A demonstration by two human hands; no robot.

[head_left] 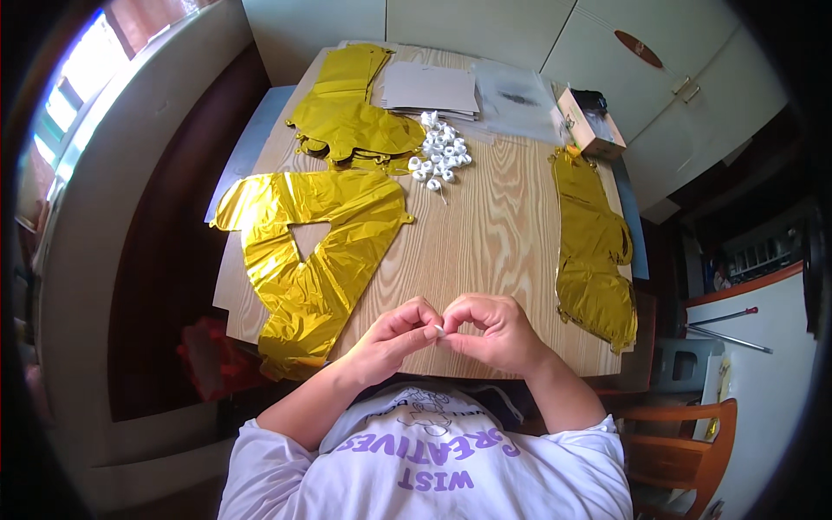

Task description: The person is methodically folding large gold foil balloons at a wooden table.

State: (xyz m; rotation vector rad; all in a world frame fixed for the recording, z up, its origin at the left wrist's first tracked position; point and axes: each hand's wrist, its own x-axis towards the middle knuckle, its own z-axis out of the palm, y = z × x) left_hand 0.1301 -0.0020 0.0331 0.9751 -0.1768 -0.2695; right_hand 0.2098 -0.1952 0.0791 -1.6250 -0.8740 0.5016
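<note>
Purple capital lettering [436, 452], upside down, across a white shirt [277, 481]

A counter [485, 234] with a pale wood-grain top carries flat, deflated gold foil balloons. One foil balloon with a triangular opening [368, 234] spreads along the left side; a layered foil pile [338, 104] lies beyond it, and more gold foil [591, 217] lies along the right edge. Small white rolls [449, 152] cluster beside the pile. Farther back sit stacked grey cardboard sheets [431, 87], clear plastic bags [524, 108] and an open cardboard box [579, 126].
</note>
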